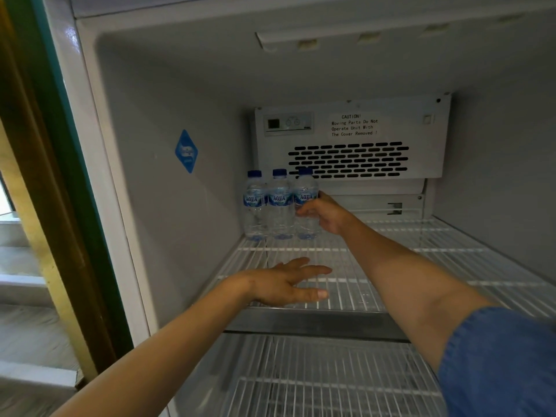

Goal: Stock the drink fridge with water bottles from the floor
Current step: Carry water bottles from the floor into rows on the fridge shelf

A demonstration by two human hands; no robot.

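The person's right hand (325, 213) is wrapped round the rightmost water bottle (305, 200), which stands upright beside two more bottles (279, 206) in the back-left corner of the fridge's wire shelf (421, 251), while the left hand (285, 284) hovers with straight, spread fingers over the shelf's front.

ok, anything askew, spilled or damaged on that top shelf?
Nothing stands out. Three Aqua bottles stand upright in a row at the wire shelf's back-left corner. The right hand grips the rightmost bottle; the left hand is open over the shelf front. No spill shows.
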